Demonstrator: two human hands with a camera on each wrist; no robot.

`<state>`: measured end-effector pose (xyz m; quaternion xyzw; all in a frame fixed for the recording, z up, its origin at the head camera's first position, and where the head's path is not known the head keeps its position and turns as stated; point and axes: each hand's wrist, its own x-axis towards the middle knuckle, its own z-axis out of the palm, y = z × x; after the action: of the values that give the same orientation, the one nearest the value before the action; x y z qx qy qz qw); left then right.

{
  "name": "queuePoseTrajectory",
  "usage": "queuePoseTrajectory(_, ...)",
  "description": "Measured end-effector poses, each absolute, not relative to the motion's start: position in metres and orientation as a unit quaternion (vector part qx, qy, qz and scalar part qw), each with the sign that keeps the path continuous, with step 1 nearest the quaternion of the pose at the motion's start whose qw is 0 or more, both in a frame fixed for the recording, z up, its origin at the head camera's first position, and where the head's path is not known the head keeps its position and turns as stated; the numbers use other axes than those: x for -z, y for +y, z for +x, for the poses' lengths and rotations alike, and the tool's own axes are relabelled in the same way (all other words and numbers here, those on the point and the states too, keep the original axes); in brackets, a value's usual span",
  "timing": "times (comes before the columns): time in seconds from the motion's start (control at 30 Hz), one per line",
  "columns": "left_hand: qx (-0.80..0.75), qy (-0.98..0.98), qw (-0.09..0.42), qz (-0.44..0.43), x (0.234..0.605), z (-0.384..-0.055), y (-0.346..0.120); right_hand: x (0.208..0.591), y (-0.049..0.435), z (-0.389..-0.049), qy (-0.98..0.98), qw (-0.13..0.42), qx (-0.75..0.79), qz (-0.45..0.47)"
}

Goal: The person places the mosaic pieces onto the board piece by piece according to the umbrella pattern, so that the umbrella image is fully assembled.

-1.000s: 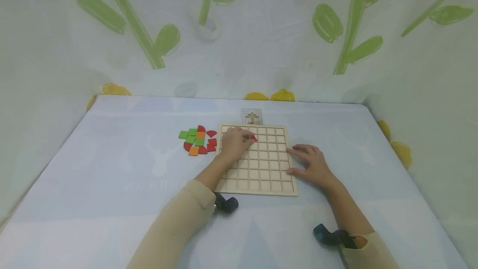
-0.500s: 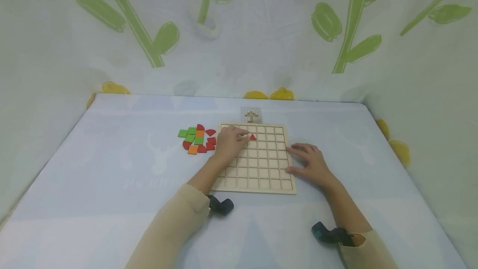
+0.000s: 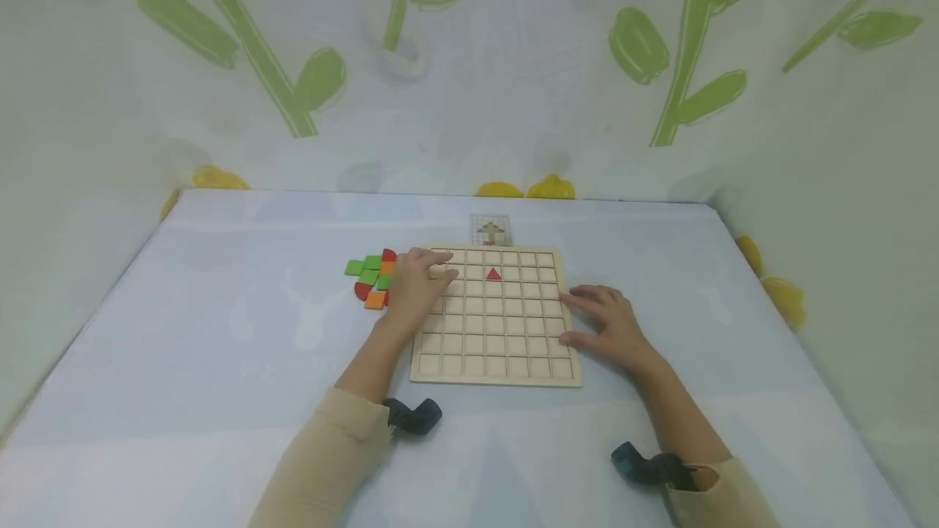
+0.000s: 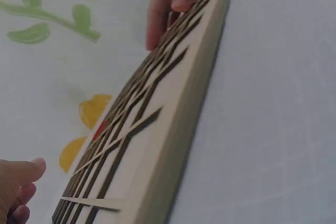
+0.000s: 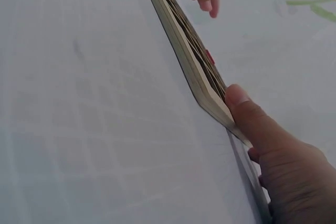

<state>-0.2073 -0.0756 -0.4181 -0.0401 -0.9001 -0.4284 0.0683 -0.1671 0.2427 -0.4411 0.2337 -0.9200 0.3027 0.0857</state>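
Note:
A wooden grid board point(image 3: 484, 345) lies flat on the table, with a red triangle tile point(image 3: 493, 275) in one of its upper cells. My left hand point(image 3: 415, 288) hovers over the board's left edge, thumb and fingers spread and holding nothing. It partly covers a cluster of tiles, among them green squares point(image 3: 354, 267), an orange square point(image 3: 376, 301) and red rounded pieces point(image 3: 363, 291). At the board's right edge, my right hand point(image 3: 605, 324) rests with fingers relaxed and apart; the right wrist view shows its thumb point(image 5: 239, 95) touching the rim.
Beyond the board's far edge lies a small pattern card point(image 3: 490, 230) with a printed grid and a coloured figure. The white table point(image 3: 220, 365) meets a pale wall point(image 3: 506, 63) printed with green leaves and yellow flowers.
My left hand has let go of the red triangle tile, leaving it in a cell, and has moved left toward the tile cluster. My right hand stays at the board's edge.

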Motion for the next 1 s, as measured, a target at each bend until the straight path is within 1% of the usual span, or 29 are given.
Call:
queuePoseTrajectory(0.13, 0.434, -0.898, 0.065, -0.019, 0.417, -0.209, -0.089, 0.443, 0.242, -0.167, -0.919, 0.079, -0.307, 0.233)
queuePoseTrajectory(0.27, 0.410, -0.908, 0.089, -0.009, 0.417, -0.212, -0.103, 0.443, 0.239, -0.169, -0.920, 0.081, -0.300, 0.240)
queuePoseTrajectory(0.37, 0.383, -0.919, 0.098, -0.005, 0.417, -0.213, -0.109, 0.442, 0.239, -0.170, -0.923, 0.078, -0.295, 0.237)
queuePoseTrajectory(0.67, 0.327, -0.942, 0.079, 0.014, 0.417, -0.214, -0.120, 0.441, 0.244, -0.165, -0.924, 0.078, -0.298, 0.228)
queuePoseTrajectory(1.0, 0.309, -0.949, 0.056, 0.025, 0.423, -0.218, -0.125, 0.441, 0.245, -0.168, -0.920, 0.083, -0.300, 0.240)
